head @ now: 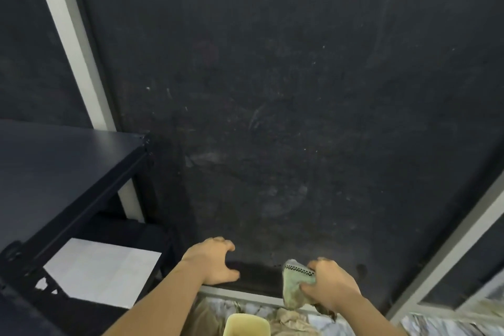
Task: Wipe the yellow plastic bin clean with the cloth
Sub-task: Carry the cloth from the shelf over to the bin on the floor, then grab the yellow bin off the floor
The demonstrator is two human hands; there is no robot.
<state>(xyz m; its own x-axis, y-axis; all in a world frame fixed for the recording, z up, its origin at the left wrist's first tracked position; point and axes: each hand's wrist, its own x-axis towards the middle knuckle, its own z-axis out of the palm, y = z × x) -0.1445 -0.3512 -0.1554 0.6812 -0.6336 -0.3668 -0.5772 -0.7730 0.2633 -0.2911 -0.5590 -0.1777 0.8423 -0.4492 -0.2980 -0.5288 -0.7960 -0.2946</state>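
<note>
Only the top rim of the pale yellow plastic bin [246,324] shows, at the bottom edge of the head view between my forearms. My right hand [331,285] is closed around a crumpled greenish cloth [296,288] with a checkered edge, held above and to the right of the bin. My left hand [212,260] hovers above and to the left of the bin, fingers spread and curled, holding nothing. Both hands are in front of a dark wall panel.
A large dark, scuffed wall panel [272,90] fills the view ahead. A black metal shelf unit [68,172] stands at the left with a white sheet [103,270] on a lower level. Rumpled fabric [294,320] lies around the bin. A grey frame [450,251] runs at the right.
</note>
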